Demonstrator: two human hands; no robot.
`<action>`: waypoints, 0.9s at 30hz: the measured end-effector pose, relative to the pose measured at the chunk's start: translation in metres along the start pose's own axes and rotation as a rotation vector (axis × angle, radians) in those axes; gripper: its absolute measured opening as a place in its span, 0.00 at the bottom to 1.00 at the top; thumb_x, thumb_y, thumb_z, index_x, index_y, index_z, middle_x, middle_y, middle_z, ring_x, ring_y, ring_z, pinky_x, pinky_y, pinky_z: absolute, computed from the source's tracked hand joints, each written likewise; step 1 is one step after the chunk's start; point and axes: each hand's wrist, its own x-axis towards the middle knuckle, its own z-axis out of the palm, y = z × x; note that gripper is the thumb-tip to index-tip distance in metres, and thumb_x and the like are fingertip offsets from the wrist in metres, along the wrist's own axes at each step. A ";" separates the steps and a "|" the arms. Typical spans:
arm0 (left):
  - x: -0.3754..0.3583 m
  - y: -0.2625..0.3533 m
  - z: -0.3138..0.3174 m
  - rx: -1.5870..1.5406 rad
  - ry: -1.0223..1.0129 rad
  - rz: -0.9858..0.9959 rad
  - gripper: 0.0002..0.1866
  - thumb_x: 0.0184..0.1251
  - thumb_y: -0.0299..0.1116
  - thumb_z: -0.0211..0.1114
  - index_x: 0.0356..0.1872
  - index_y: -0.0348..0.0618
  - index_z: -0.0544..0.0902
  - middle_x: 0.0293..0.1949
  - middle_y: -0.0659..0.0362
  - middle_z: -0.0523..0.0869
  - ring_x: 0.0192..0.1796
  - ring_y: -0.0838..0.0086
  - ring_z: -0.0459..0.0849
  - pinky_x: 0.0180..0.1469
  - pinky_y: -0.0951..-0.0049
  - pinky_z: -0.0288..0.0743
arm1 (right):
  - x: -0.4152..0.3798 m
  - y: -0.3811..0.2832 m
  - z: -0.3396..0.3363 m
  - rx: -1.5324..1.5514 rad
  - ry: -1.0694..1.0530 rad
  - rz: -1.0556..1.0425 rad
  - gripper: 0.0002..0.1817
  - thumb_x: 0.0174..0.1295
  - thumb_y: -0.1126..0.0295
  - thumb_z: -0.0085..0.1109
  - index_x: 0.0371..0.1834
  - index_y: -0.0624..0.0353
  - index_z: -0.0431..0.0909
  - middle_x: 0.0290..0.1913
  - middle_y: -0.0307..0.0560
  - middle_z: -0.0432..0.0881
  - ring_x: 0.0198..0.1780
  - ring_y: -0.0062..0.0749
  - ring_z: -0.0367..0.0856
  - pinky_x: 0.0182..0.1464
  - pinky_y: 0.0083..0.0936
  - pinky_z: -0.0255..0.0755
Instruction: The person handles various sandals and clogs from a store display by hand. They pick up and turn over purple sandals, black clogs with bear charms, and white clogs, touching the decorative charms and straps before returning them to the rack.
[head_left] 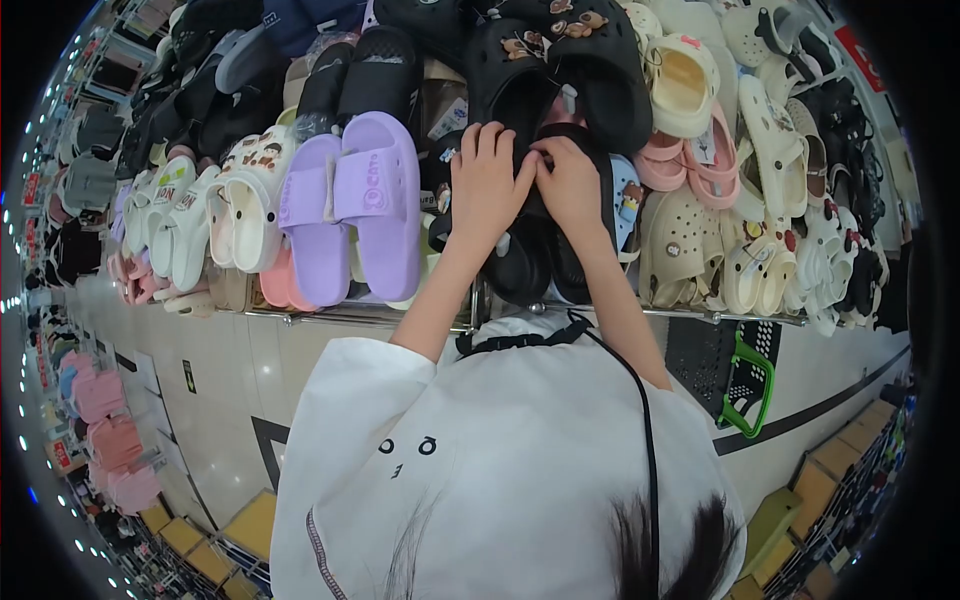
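A pair of black slippers (517, 268) lies at the front edge of the display, heels toward me. My left hand (488, 185) rests over the upper of the left one, fingers bent around it. Beside it, my right hand (572, 185) is curled over the upper of the right slipper (568, 262), with its fingertips near my left thumb. Both hands hide much of the uppers. Just beyond them sit black clogs with bear charms (520, 70). To the left stand lilac slides (375, 205); a light-blue clog (626, 205) shows at the right.
White clogs (245, 205) and black slides (380, 75) fill the left side of the rack. Beige clogs (682, 250), pink clogs (712, 160) and a cream clog (683, 85) are at right. Below the metal rail (380, 318) is a green-handled basket (748, 385).
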 end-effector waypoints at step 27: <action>-0.034 -0.009 -0.040 -0.201 0.118 -0.050 0.23 0.54 0.40 0.68 0.49 0.40 0.76 0.50 0.52 0.76 0.54 0.55 0.73 0.55 0.59 0.67 | -0.122 0.008 -0.072 0.473 0.108 0.531 0.32 0.55 0.76 0.64 0.65 0.60 0.64 0.56 0.55 0.74 0.53 0.34 0.77 0.52 0.24 0.71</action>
